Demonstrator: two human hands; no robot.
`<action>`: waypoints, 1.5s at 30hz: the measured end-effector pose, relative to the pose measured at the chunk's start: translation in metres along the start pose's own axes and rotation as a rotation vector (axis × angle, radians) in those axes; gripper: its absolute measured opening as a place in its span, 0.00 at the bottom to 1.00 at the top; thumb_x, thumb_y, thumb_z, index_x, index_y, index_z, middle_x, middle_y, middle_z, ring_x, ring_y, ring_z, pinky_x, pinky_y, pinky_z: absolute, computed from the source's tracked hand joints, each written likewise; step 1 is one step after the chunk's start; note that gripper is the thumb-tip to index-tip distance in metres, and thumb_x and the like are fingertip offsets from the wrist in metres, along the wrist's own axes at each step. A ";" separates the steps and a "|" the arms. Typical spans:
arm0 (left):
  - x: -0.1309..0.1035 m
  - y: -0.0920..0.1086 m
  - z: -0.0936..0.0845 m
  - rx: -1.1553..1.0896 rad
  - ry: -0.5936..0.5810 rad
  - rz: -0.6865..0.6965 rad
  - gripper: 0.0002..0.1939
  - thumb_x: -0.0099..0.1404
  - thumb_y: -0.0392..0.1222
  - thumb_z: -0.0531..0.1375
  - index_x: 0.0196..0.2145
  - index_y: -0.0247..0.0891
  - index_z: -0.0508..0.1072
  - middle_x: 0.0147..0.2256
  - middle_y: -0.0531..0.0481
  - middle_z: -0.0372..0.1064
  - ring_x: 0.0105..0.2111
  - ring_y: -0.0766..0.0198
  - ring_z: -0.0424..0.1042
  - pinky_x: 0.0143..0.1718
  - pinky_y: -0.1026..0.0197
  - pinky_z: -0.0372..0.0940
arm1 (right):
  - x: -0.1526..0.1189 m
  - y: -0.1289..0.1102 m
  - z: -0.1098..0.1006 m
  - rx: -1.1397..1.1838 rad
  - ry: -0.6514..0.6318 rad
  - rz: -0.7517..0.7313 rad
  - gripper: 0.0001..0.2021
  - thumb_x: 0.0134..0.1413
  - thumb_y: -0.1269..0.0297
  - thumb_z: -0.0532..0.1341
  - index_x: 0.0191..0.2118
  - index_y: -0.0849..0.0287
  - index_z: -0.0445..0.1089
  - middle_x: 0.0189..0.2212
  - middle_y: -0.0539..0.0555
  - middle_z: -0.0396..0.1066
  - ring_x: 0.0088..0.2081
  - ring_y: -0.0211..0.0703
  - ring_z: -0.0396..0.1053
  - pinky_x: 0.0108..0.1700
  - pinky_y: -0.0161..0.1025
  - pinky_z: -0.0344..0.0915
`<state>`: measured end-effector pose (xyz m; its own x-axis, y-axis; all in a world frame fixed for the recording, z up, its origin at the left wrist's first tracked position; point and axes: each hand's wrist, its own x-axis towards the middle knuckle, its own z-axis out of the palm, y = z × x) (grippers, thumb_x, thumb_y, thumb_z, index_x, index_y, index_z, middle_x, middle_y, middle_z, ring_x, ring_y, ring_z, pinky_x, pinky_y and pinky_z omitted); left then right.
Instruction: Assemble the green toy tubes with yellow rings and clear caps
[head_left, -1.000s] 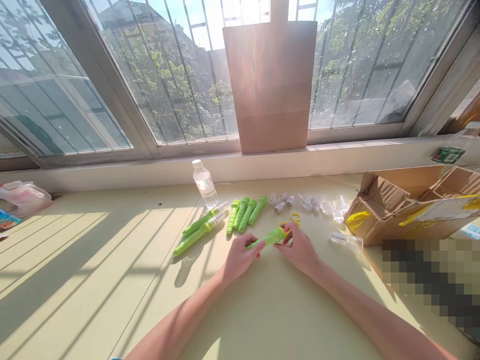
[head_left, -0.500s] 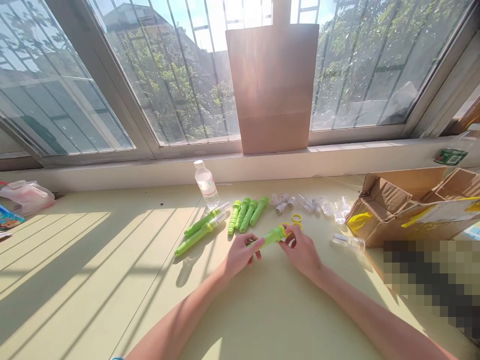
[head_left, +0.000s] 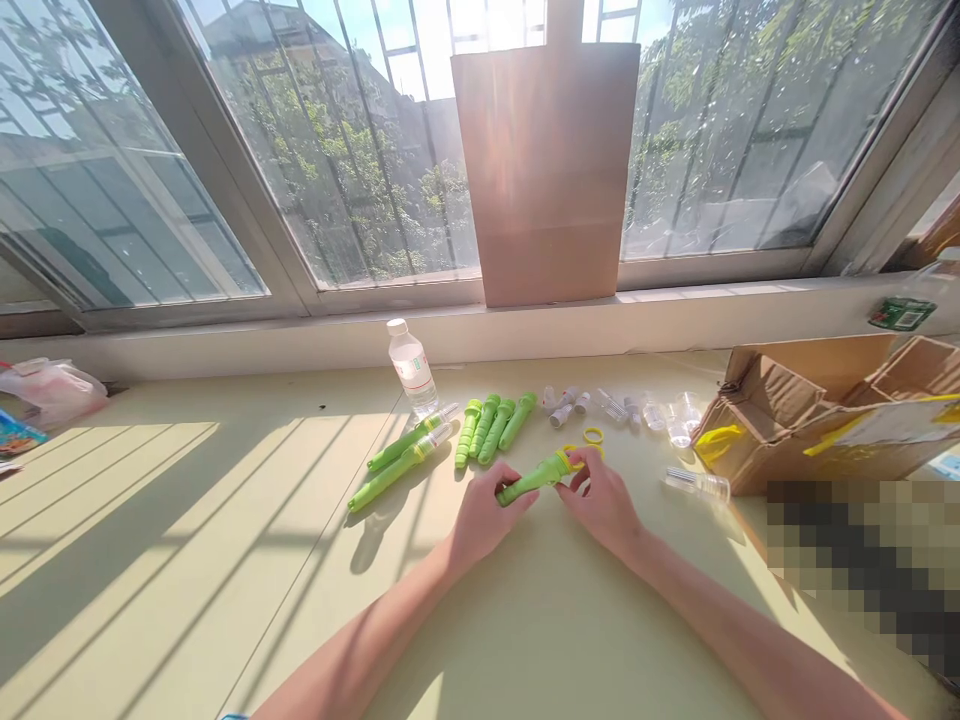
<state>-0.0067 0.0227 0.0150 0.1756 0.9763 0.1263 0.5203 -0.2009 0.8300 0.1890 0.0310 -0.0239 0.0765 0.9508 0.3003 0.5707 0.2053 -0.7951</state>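
Note:
A green tube lies between my two hands, a yellow ring round its right end. My left hand is closed on the tube's lower left part. The fingers of my right hand pinch the ringed end. Just behind that hand, yellow rings lie on the table. Several green tubes rest side by side beyond my left hand. Two more green tubes with clear ends lie to the left. Clear plastic pieces are scattered at the back right.
An upright water bottle stands behind the tubes on the left. On the right is an open cardboard box, with a clear cylinder near its left corner. A plastic bag sits at the far left, and a cardboard sheet leans against the window.
My left hand has shifted its hold on the tube, and more of the tube's left end shows. My right hand has barely moved.

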 end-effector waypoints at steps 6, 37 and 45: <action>0.000 0.000 0.001 -0.009 -0.020 -0.002 0.14 0.61 0.53 0.62 0.28 0.39 0.69 0.21 0.58 0.61 0.22 0.69 0.59 0.26 0.63 0.54 | 0.001 0.000 -0.001 0.032 -0.009 -0.002 0.11 0.49 0.60 0.60 0.38 0.50 0.58 0.39 0.50 0.77 0.31 0.43 0.74 0.33 0.42 0.70; -0.001 -0.001 0.004 0.083 0.017 0.024 0.08 0.62 0.48 0.61 0.33 0.41 0.73 0.29 0.53 0.72 0.28 0.63 0.68 0.30 0.61 0.59 | 0.002 0.000 -0.002 -0.008 0.025 0.015 0.12 0.50 0.56 0.61 0.38 0.50 0.59 0.26 0.46 0.72 0.29 0.46 0.74 0.32 0.43 0.69; -0.002 0.002 0.003 0.017 -0.009 -0.003 0.12 0.61 0.52 0.61 0.31 0.40 0.74 0.24 0.54 0.69 0.24 0.65 0.64 0.27 0.63 0.57 | 0.003 0.000 -0.002 0.046 0.022 0.011 0.11 0.48 0.58 0.62 0.34 0.51 0.57 0.35 0.50 0.76 0.29 0.44 0.74 0.30 0.42 0.69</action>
<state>-0.0035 0.0197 0.0151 0.1812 0.9762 0.1192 0.5351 -0.1996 0.8209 0.1906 0.0328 -0.0217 0.1011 0.9476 0.3030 0.5312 0.2061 -0.8218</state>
